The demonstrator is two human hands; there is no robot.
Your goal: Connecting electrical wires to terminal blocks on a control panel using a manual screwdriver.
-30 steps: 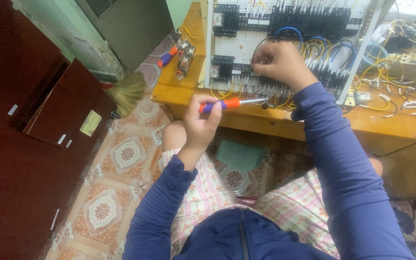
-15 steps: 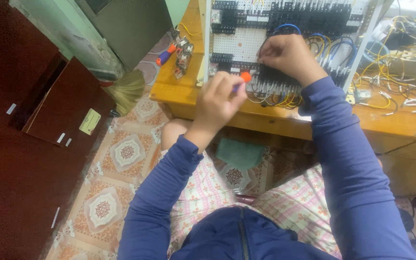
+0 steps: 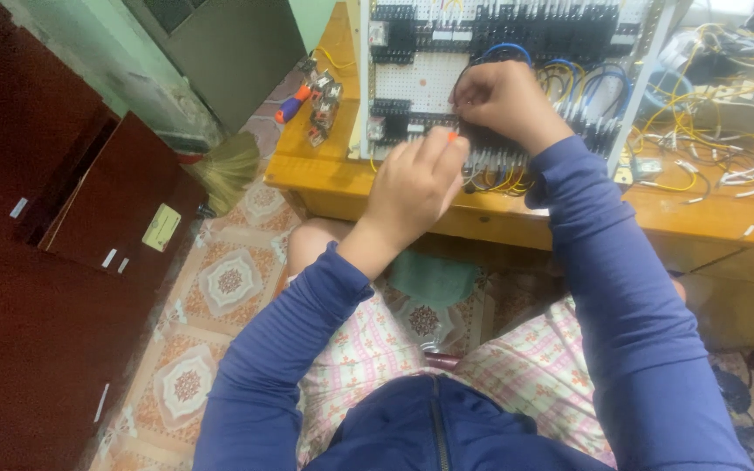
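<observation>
My left hand (image 3: 414,187) is closed around an orange-handled screwdriver (image 3: 451,136); only the handle's tip shows above my fingers, pointing at the control panel. My right hand (image 3: 503,100) is higher and to the right, fingers pinched on a wire at the row of black terminal blocks (image 3: 503,157). The upright white perforated panel (image 3: 421,83) carries black components and blue and yellow wires (image 3: 569,74). It stands on a low wooden table (image 3: 325,174). What my right fingertips pinch is hidden by the hand.
A second orange-and-blue screwdriver (image 3: 293,103) and small metal parts lie on the table's left end. Loose yellow and white wires (image 3: 717,122) spread over the right side. A dark red cabinet (image 3: 71,218) stands at the left, a broom (image 3: 229,166) beside it on the tiled floor.
My left hand has turned the screwdriver from lying sideways to pointing at the panel and moved it up to the terminal row. My right hand stays at the terminals.
</observation>
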